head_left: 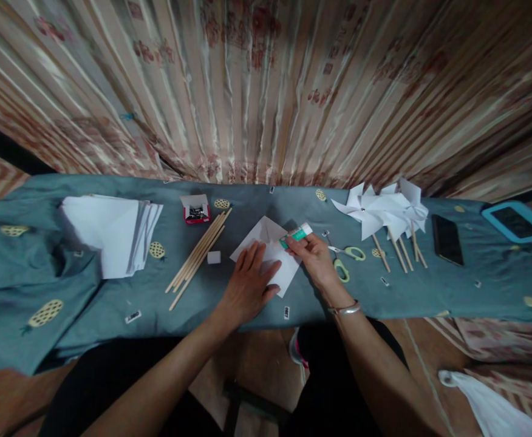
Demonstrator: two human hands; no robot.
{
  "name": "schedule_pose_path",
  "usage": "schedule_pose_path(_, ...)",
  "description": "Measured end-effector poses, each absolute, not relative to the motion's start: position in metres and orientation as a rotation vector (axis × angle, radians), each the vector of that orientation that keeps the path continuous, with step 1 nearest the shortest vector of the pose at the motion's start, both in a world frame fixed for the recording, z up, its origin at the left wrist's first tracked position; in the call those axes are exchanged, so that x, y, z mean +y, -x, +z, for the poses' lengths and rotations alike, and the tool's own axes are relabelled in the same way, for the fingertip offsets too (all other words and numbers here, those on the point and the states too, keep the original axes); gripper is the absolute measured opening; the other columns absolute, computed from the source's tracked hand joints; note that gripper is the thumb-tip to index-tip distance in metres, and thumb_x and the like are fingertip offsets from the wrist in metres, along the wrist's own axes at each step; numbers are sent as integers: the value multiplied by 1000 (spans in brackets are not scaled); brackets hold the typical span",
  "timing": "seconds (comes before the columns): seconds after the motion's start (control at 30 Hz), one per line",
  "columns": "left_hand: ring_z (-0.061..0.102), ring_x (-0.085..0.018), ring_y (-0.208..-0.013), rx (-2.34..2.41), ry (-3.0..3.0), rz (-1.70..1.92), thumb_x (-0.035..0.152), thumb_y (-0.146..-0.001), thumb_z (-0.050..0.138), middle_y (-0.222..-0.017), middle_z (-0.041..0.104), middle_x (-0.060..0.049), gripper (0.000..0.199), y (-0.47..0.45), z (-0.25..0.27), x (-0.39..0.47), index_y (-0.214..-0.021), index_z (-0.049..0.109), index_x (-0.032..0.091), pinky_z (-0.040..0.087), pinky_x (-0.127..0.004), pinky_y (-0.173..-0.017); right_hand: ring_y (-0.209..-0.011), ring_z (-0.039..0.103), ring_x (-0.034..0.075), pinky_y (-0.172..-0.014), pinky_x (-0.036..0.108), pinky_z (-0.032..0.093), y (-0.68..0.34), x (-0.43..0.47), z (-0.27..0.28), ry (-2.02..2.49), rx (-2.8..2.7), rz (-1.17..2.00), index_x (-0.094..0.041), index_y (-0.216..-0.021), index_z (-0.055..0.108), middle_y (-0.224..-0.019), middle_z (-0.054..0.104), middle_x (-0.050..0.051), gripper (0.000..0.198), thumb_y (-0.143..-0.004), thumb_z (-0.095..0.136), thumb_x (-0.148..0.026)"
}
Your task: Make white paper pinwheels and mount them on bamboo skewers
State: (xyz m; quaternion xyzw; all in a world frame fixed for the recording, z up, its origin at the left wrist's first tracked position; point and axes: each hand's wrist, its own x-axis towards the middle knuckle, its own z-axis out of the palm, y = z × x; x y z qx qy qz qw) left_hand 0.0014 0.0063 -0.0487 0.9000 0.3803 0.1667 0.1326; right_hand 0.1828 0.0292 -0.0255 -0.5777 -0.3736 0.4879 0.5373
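Observation:
A square sheet of white paper (285, 271) lies cornerwise on the cloth, with cuts or creases running in from its corners. My left hand (246, 285) rests flat on its left part, fingers spread. Closed in my right hand (314, 258) is a green and white glue stick (299, 235), held slantwise at the paper's right side; whether its tip touches the paper cannot be made out. A small white cap (214, 257) sits left of the paper. Scissors with pale green handles (348, 261) lie just right of my right hand.
On the left is a stack of white paper (106, 233). Wooden sticks (198, 252) lie beside a red box of small metal pieces (196, 210). White paper pinwheels (387, 209) on sticks, a black phone (447, 240) and a blue-framed tablet (518, 221) are on the right. A curtain (257, 91) hangs behind.

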Motion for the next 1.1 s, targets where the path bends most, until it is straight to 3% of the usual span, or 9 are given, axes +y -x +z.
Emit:
schedule_pose_path(0.13,21,-40,-146,1103,-2586,491,36,-86,65,-153,35,-19,50,-3,-51,5,-133,54,22,27,-61,-112,-56,55,12,-54,26,43,-181,28,-29,1444,-1020,1119,-23,-74,60,-65,64,-4,33,-64,79,-49)
schedule_pose_path(0.33,21,-40,-146,1106,-2556,475,36,-85,66,-155,31,-20,51,-3,-50,5,-133,53,22,25,-58,-114,-59,55,15,-60,27,41,-181,24,-30,1682,-1348,760,-22,-77,58,-66,63,-2,28,-77,67,-48)
schedule_pose_path(0.6,17,-41,-147,1101,-2562,511,37,-86,64,-156,27,-19,53,-4,-54,5,-135,51,21,24,-60,-114,-66,64,19,-65,29,44,-173,20,-19,1785,-1627,529,-20,-88,58,-74,68,3,29,-84,61,-48)
schedule_pose_path(1.1,15,-40,-147,1112,-2517,468,39,-85,65,-157,28,-18,51,-5,-51,4,-132,53,21,22,-61,-115,-69,64,22,-68,32,45,-167,19,-21,1781,-1808,356,-20,-95,59,-77,69,6,32,-90,52,-51)
